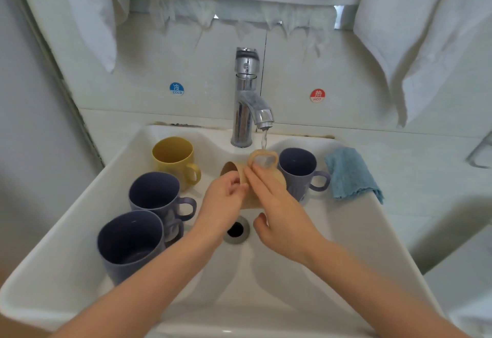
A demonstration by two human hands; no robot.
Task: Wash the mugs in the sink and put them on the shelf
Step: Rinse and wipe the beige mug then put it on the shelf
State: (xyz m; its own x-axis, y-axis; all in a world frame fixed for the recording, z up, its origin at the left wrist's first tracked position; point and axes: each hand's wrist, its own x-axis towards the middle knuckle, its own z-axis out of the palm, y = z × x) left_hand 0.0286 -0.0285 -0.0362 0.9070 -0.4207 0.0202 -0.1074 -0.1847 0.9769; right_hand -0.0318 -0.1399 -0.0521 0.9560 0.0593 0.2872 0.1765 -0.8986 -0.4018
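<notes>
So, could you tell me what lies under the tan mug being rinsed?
White sink basin, its open drain slightly nearer; left hand and right hand hide the spot beneath the tan mug.

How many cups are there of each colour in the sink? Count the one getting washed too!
Purple mugs: 3
Yellow mug: 1
Tan mug: 1
Total: 5
</notes>
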